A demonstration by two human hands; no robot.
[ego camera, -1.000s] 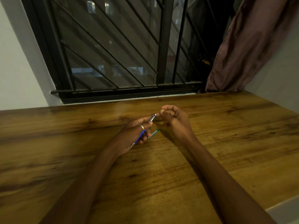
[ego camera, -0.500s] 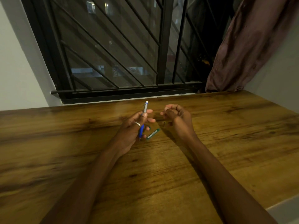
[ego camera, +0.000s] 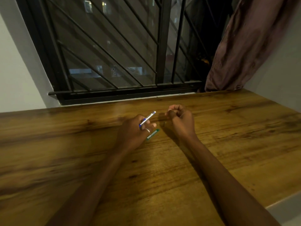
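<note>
My left hand (ego camera: 136, 130) grips a blue and silver pen (ego camera: 147, 118) between its fingers, the silver end slanting up and to the right. A ring shows on one finger. My right hand (ego camera: 180, 118) hovers just to the right, its fingers curled and thumb pressed to the fingertips; I can see nothing held in it. A small green tube (ego camera: 152, 134) lies flat on the wooden table (ego camera: 228, 144) between the two hands, partly hidden by my left hand. A tiny dark speck (ego camera: 164, 123) sits on the wood beside my right hand.
A barred black window (ego camera: 114, 54) runs along the table's far edge. A brownish curtain (ego camera: 244, 46) hangs at the back right. White walls stand to the left and right. The table's near right corner ends at a pale edge (ego camera: 283, 201).
The pen's tip left my right hand's fingers, swung upright, then tilted back to the right. My left hand sank lower toward the table. My right hand stayed curled in place.
</note>
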